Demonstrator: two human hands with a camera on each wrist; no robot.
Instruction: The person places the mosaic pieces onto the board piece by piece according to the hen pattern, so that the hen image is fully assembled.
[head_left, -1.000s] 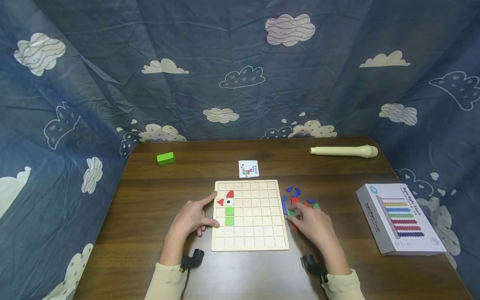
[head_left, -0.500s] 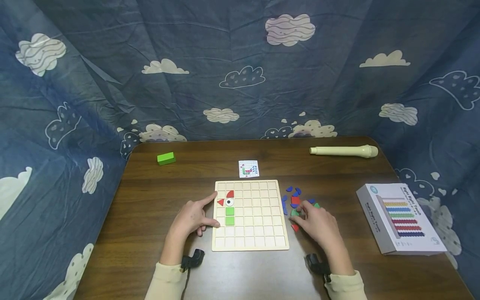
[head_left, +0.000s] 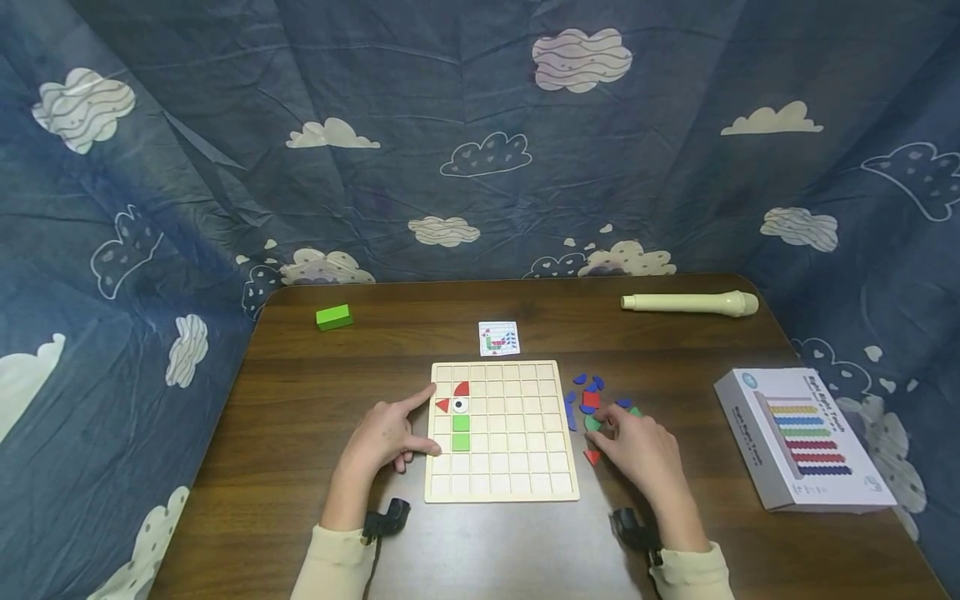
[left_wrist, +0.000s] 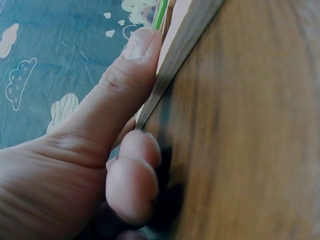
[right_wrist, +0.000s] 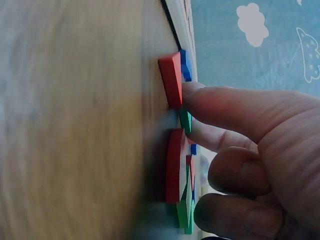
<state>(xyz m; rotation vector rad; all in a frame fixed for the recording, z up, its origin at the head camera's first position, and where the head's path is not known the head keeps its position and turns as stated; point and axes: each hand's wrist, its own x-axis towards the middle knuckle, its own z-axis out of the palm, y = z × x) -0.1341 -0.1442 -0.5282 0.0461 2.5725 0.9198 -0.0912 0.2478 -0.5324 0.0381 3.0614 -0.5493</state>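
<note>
A wooden grid board [head_left: 517, 450] lies mid-table, with a red quarter circle [head_left: 461, 388], a red triangle, an eye tile and two green squares [head_left: 461, 433] in its left columns. My left hand [head_left: 386, 433] rests at the board's left edge. Its index finger and thumb [left_wrist: 135, 55] press that edge [left_wrist: 185, 40], and the other fingers are curled. Right of the board lies a pile of loose red, blue and green pieces [head_left: 592, 398]. My right hand [head_left: 637, 450] is at the pile, thumb and index finger pinching a green piece [head_left: 592, 423] [right_wrist: 186, 120]. A loose red triangle [head_left: 592, 457] [right_wrist: 171, 80] lies beside the thumb.
A small pattern card [head_left: 498, 338] lies behind the board, and a green block [head_left: 333, 317] sits at the back left. A cream flute-like tube [head_left: 688, 303] is at the back right. A white box [head_left: 802, 437] stands near the right edge. Blue cloud cloth surrounds the brown table [head_left: 300, 400].
My right hand has drawn slightly right and back, uncovering the loose red triangle. The green piece has shifted a little with its fingers. The left hand has not moved.
</note>
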